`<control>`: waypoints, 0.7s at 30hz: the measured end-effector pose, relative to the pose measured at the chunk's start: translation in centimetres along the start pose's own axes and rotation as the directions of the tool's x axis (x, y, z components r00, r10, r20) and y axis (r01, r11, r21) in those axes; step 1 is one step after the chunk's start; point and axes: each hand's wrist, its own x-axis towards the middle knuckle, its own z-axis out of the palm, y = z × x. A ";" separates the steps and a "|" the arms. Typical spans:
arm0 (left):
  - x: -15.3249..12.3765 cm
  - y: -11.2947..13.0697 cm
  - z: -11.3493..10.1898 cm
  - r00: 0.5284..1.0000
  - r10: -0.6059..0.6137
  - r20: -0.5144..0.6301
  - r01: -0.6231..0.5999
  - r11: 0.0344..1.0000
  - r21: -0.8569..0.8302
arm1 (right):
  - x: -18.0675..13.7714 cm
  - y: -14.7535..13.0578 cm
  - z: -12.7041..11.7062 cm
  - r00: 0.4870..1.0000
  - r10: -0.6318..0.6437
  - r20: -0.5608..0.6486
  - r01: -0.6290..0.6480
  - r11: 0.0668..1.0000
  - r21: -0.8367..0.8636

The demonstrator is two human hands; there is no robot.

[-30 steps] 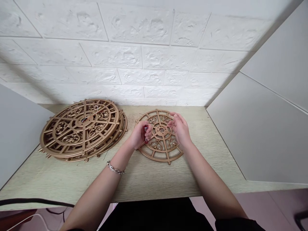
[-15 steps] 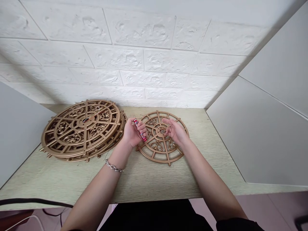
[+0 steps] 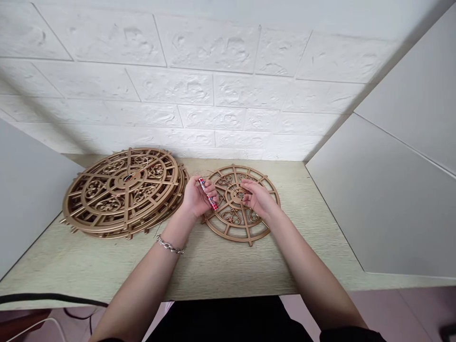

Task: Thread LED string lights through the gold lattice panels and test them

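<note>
A small gold openwork wheel (image 3: 235, 223) lies flat on the pale wooden table (image 3: 221, 266). My left hand (image 3: 197, 197) is closed around a small red tube-like tool (image 3: 208, 194), held tilted over the wheel's left edge. My right hand (image 3: 259, 198) hovers over the wheel's hub with its fingers pinched together; a thin dark wire (image 3: 217, 174) runs from the hub area toward the back left. What the pinch holds is too fine to name.
A stack of larger gold openwork wheels (image 3: 121, 192) lies on the table's left half. A white brick-pattern wall (image 3: 213, 95) stands behind, grey panels (image 3: 392, 190) close the right and left sides. A black cable (image 3: 50, 298) runs along the front left edge.
My left hand turned the red tool from hidden in the fist to sticking out tilted. My right hand went from spread above the wheel to pinched at the hub.
</note>
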 end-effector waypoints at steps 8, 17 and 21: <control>0.0 0.0 0.0 1.000 -0.005 0.008 0.005 1.000 -0.019 | -0.1 -0.2 0.3 0.963 -0.248 -0.102 0.257 0.963 0.080; 0.0 0.0 0.0 1.000 -0.009 0.012 0.009 1.000 -0.021 | -1.7 -0.5 0.7 0.827 -0.561 -0.045 0.555 0.826 -0.098; -0.1 -0.1 0.0 1.000 -0.007 0.012 0.007 1.000 -0.012 | -2.7 -0.3 1.0 0.753 -0.658 0.020 0.632 0.713 -0.303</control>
